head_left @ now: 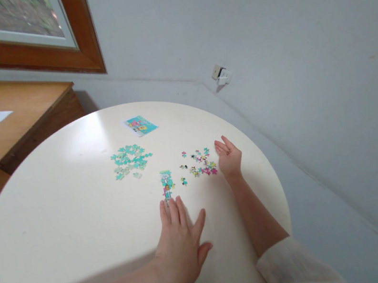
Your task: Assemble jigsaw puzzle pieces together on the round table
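Observation:
My left hand (pixel 180 249) lies over the table with its fingers spread. Its fingertips touch the lower end of a narrow strip of joined jigsaw pieces (pixel 166 180), which shows a teal cartoon figure. To the right, my right hand (pixel 229 156) rests beside a loose group of pink, yellow and teal jigsaw pieces (pixel 202 162). Its fingers are partly bent and apart, and I see nothing held in them. A single loose piece (pixel 184 181) lies between the strip and that group.
A pile of mostly teal jigsaw pieces (pixel 130 160) lies left of centre on the round white table (pixel 67 215). Behind it is a small picture card (pixel 140 125). A wooden cabinet (pixel 36 116) stands at the left, and a plug in a socket (pixel 222 76) sticks out from the wall.

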`<state>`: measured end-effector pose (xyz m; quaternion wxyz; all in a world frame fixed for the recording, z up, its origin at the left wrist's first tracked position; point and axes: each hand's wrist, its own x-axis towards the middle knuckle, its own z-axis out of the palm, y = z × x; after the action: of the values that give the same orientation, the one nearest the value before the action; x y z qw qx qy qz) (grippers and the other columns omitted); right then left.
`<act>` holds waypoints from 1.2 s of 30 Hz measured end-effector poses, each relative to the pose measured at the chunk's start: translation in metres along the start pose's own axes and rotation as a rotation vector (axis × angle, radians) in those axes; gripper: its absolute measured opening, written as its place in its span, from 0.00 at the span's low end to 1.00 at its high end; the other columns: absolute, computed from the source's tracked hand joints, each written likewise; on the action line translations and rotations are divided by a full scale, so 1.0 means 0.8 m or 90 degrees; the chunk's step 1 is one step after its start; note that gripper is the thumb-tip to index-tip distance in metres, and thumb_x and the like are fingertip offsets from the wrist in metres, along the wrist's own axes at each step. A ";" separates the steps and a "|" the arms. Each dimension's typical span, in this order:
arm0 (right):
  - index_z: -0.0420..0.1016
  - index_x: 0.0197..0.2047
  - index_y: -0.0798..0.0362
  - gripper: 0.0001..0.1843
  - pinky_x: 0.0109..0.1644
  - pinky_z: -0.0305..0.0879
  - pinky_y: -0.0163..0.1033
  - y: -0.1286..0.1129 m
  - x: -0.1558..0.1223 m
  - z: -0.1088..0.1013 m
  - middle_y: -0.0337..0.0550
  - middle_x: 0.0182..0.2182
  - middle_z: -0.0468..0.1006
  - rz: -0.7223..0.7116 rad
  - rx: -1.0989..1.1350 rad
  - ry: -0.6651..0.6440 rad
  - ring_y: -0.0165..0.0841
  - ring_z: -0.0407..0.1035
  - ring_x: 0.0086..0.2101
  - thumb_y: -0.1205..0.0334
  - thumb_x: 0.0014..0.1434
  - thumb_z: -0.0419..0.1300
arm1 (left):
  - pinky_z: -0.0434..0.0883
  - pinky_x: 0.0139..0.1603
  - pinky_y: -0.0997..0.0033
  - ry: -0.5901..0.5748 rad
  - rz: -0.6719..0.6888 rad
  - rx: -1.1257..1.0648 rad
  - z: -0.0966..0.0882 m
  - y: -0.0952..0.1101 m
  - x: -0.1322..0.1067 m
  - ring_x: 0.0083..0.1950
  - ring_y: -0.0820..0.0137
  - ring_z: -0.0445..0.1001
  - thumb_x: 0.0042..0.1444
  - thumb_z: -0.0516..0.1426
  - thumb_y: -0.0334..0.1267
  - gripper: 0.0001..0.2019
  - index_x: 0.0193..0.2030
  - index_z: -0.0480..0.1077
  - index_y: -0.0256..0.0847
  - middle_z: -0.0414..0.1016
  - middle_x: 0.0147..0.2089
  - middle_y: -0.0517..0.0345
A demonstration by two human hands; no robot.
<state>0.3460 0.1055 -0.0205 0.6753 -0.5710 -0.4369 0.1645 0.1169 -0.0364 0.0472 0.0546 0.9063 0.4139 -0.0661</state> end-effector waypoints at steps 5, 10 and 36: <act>0.65 0.55 0.60 0.29 0.54 0.65 0.51 -0.001 0.001 0.000 0.54 0.41 0.78 0.019 0.011 0.006 0.38 0.73 0.44 0.62 0.48 0.55 | 0.45 0.59 0.34 -0.020 -0.005 0.000 -0.003 -0.001 0.000 0.65 0.40 0.51 0.59 0.44 0.55 0.28 0.65 0.52 0.51 0.56 0.65 0.36; 0.66 0.54 0.60 0.29 0.54 0.65 0.51 -0.001 0.000 0.001 0.55 0.41 0.78 0.020 0.012 0.002 0.39 0.73 0.44 0.61 0.48 0.56 | 0.46 0.59 0.34 -0.029 -0.005 -0.006 -0.004 0.000 0.001 0.65 0.40 0.51 0.59 0.44 0.55 0.28 0.65 0.51 0.51 0.55 0.65 0.36; 0.68 0.52 0.58 0.27 0.53 0.66 0.53 0.001 0.001 -0.001 0.53 0.39 0.79 0.020 0.006 -0.033 0.39 0.74 0.43 0.59 0.47 0.58 | 0.46 0.58 0.34 0.019 -0.002 0.008 0.004 -0.001 0.000 0.64 0.41 0.54 0.59 0.45 0.56 0.28 0.64 0.54 0.50 0.59 0.63 0.37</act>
<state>0.3472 0.1060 -0.0207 0.6638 -0.5699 -0.4445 0.1922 0.1160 -0.0366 0.0442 0.0429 0.9068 0.4157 -0.0550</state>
